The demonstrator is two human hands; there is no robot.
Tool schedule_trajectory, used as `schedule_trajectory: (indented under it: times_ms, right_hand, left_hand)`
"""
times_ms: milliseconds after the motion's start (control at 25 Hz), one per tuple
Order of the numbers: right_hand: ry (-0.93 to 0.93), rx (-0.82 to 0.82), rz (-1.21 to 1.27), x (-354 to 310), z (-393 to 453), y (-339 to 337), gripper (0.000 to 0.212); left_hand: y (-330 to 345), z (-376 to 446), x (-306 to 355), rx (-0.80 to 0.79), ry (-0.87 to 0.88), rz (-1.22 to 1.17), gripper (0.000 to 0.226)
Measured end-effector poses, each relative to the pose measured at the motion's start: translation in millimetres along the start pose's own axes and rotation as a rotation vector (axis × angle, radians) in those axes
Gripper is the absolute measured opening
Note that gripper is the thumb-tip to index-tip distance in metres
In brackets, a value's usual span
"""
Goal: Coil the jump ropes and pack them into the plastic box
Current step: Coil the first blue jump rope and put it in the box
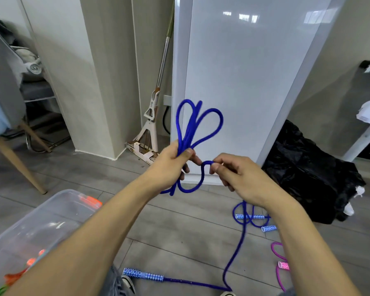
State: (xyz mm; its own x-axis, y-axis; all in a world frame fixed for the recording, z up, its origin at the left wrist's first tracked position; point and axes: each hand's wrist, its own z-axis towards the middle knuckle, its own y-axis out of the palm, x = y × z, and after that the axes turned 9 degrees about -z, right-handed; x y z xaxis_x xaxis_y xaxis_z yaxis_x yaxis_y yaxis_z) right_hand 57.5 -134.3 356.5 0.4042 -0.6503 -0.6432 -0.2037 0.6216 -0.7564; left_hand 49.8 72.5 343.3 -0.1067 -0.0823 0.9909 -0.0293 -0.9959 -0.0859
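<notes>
Down below the hands, a blue patterned handle (143, 275) lay on the floor (179, 231), its cord trailing up toward the right hand (239, 178). Off to the left of the left hand (169, 165) sat the clear plastic box (41, 223), orange rope inside. Left hand was clamped on the blue jump rope (193, 124), loops fanning upward; right hand pinched a bend just beside it. Beyond them, a white panel (244, 82).
</notes>
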Motion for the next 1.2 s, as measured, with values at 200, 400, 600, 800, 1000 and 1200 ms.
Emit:
schedule_trajectory:
  times_ms: [200,400,600,800,1000,1200]
  right_hand:
    - [-0.013,0.023,0.043,-4,2,9,0.023]
    - [0.001,0.092,-0.015,-5,3,11,0.020]
    - [0.112,0.089,0.145,-1,7,12,0.033]
    - [0.251,-0.230,0.117,18,-4,-3,0.035]
    - [0.320,-0.009,0.103,17,-1,-7,0.038]
    - [0.194,0.205,-0.019,-8,5,10,0.040]
  left_hand:
    - [12,-4,-3,-0.101,0.063,0.164,0.013]
    - [12,-4,-6,-0.223,0.058,0.263,0.013]
    - [4,2,-7,0.002,0.086,0.066,0.012]
    - [-39,23,-8,0.586,-0.008,-0.393,0.014]
    - [-25,19,-11,0.490,-0.124,-0.452,0.012]
    - [16,5,-15,0.154,-0.205,-0.377,0.015]
